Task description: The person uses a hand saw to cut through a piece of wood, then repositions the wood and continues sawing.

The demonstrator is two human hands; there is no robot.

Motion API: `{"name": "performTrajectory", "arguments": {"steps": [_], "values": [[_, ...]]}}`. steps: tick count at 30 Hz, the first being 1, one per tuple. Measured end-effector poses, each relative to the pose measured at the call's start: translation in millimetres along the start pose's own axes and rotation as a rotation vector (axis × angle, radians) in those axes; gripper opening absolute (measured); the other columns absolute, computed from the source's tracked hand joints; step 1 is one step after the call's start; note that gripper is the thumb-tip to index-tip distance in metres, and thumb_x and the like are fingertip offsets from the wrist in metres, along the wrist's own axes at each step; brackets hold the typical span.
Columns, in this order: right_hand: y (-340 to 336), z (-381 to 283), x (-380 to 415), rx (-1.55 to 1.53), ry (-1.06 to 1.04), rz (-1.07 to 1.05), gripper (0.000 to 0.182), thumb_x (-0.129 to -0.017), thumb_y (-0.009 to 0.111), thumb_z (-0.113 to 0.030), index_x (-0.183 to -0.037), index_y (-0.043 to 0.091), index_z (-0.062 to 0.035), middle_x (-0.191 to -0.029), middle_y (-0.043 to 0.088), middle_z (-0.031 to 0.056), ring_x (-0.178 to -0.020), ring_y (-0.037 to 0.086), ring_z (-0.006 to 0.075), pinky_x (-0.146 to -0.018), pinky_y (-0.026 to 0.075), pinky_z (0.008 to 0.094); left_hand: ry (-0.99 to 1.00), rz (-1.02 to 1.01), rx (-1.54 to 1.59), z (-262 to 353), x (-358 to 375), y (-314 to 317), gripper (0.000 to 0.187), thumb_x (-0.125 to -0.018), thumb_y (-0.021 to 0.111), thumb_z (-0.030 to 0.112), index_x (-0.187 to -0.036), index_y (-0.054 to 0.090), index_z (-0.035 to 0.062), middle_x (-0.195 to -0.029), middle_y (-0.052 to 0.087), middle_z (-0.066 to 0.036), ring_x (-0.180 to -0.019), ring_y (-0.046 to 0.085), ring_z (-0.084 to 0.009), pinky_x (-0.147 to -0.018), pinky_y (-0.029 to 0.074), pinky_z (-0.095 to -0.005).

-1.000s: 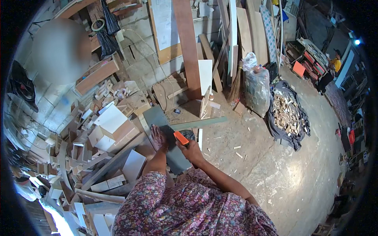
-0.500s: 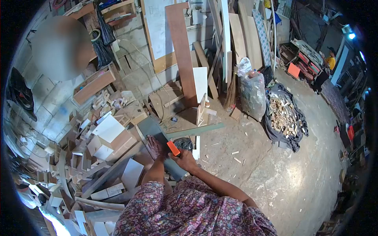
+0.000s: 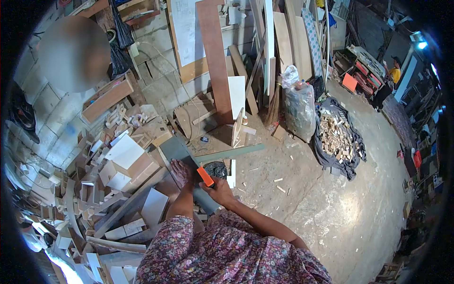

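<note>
My left hand (image 3: 181,174) lies flat with fingers spread on a long dark grey board (image 3: 176,149). The board runs from near my body toward the wall. My right hand (image 3: 220,193) is wrapped round the black end of an orange-and-black hand tool (image 3: 205,176). The tool's orange part points away from me, over the board's right edge. I cannot make out its exact kind or whether it touches the board. Beyond my right hand, a black plastic bag (image 3: 216,170) lies in a white-edged frame.
Wood offcuts (image 3: 125,154) are heaped on the left. A green strip (image 3: 231,152) lies ahead. A stuffed clear sack (image 3: 300,111), a broom (image 3: 273,111) and a dark cloth with wood pieces (image 3: 336,135) stand right. A person in yellow (image 3: 395,73) is far off.
The whole view has shifted slightly, with the surroundings now a little higher and further left. Both hands keep their places, the left on the board and the right round the tool.
</note>
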State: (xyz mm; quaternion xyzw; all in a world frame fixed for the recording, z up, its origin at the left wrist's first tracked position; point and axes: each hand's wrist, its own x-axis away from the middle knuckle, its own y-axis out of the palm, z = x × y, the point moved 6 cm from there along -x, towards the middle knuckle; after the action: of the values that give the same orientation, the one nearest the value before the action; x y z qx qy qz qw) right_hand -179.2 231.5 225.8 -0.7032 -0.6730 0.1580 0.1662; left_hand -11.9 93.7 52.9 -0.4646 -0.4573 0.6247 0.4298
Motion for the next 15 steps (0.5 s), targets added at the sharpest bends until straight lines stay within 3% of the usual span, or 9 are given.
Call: {"name": "performTrajectory", "arguments": {"steps": [4, 6, 7, 10, 12, 15], "values": [[0.4, 16.4, 0.1, 0.02, 0.09, -0.059, 0.044, -0.077, 0.06, -0.039, -0.097, 0.058, -0.0007, -0.067, 0.058, 0.0182, -0.059, 0.057, 0.0249, -0.06, 0.044, 0.0342, -0.026, 0.004, 0.129, 1.0, -1.3, 1.2, 0.042, -0.088, 0.024, 0.015, -0.123, 0.038, -0.0025, -0.135, 0.03, -0.017, -0.128, 0.021, -0.0299, -0.106, 0.015, -0.0381], [-4.1, 19.0, 1.4, -0.049, 0.049, 0.019, 0.044, -0.077, 0.06, -0.039, -0.097, 0.058, -0.0004, -0.068, 0.059, 0.018, -0.06, 0.057, 0.0242, -0.06, 0.045, 0.0341, 0.075, 0.201, 0.122, -1.8, -3.3, 10.7, 0.042, -0.088, 0.024, 0.015, -0.122, 0.038, -0.005, -0.134, 0.03, -0.018, -0.128, 0.022, -0.0309, -0.106, 0.016, -0.0379], [-4.0, 22.1, 0.4, -0.048, 0.054, 0.022, 0.044, -0.077, 0.06, -0.039, -0.097, 0.058, -0.0004, -0.068, 0.059, 0.018, -0.06, 0.057, 0.0242, -0.06, 0.045, 0.0341, 0.079, 0.196, 0.123, -2.0, -3.6, 14.5, 0.042, -0.088, 0.024, 0.015, -0.122, 0.038, -0.005, -0.134, 0.03, -0.018, -0.128, 0.022, -0.0309, -0.106, 0.016, -0.0379], [-0.2, 25.2, 0.8, -0.082, 0.104, -0.017, 0.045, -0.077, 0.06, -0.04, -0.096, 0.058, 0.0001, -0.069, 0.059, 0.0179, -0.061, 0.058, 0.0254, -0.06, 0.045, 0.0348, 0.113, 0.142, 0.078, 1.8, -3.2, 4.9, 0.04, -0.086, 0.027, 0.013, -0.12, 0.039, -0.0064, -0.132, 0.032, -0.021, -0.126, 0.025, -0.0338, -0.105, 0.019, -0.0395], [0.8, 14.8, 2.3, -0.008, 0.022, -0.028, 0.046, -0.077, 0.059, -0.042, -0.094, 0.058, 0.001, -0.069, 0.06, 0.0182, -0.063, 0.059, 0.0279, -0.062, 0.045, 0.0353, 0.169, 0.263, 0.132, 1.8, -1.6, 0.9, 0.039, -0.085, 0.031, 0.012, -0.118, 0.04, -0.0067, -0.13, 0.033, -0.023, -0.125, 0.025, -0.0361, -0.105, 0.02, -0.0411], [1.9, 9.2, 6.2, -0.025, 0.042, -0.024, 0.047, -0.077, 0.059, -0.043, -0.091, 0.058, 0.0017, -0.07, 0.059, 0.0204, -0.068, 0.06, 0.0315, -0.062, 0.045, 0.0367, 0.205, 0.181, 0.036, 2.4, -1.0, 1.2, 0.039, -0.084, 0.034, 0.012, -0.117, 0.04, -0.0069, -0.13, 0.032, -0.025, -0.125, 0.024, -0.0372, -0.105, 0.019, -0.0421]]}}
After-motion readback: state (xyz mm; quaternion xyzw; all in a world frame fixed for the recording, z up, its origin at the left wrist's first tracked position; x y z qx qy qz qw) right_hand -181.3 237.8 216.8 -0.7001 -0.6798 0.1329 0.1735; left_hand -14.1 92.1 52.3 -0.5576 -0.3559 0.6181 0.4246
